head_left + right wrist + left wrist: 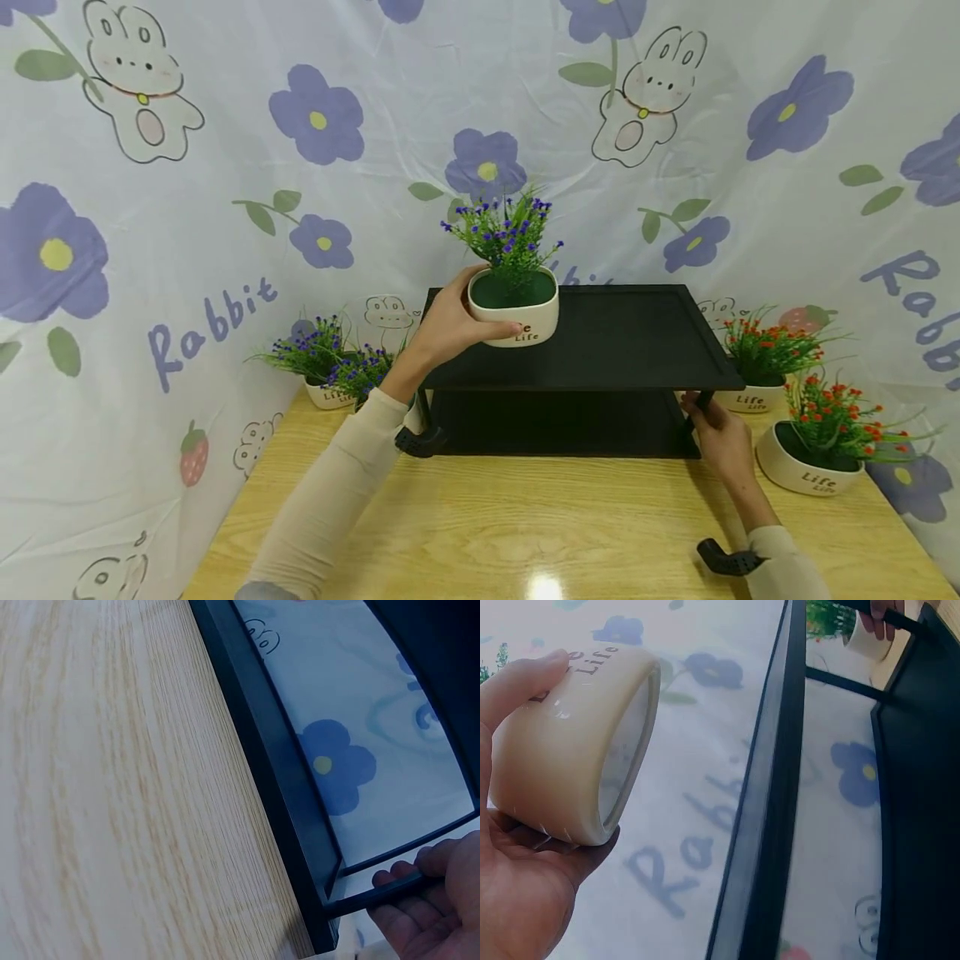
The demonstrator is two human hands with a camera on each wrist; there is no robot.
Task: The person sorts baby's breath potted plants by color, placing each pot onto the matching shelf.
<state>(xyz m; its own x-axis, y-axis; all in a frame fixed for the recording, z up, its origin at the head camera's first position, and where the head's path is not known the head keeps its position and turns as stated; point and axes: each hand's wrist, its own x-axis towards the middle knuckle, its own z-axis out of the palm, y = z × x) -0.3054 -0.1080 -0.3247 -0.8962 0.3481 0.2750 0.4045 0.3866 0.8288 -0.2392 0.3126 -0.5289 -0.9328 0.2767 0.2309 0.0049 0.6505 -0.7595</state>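
My left hand (453, 321) grips a white oval pot of purple flowers (536, 323) and holds it up over the top shelf of a black two-tier rack (615, 337). In the left wrist view the thumb lies across the lettered side of the pot (570, 750), with fingers underneath and behind. My right hand (722, 437) holds the rack's front right post (703, 400) near the lower tier. Its fingers curl round that dark post (397, 890) in the right wrist view.
Two pots of purple flowers (330, 393) stand left of the rack, one partly behind my left arm. On the right are two pots of red flowers (810, 471). A printed rabbit-and-flower cloth (405, 108) hangs behind the wooden table (525, 525).
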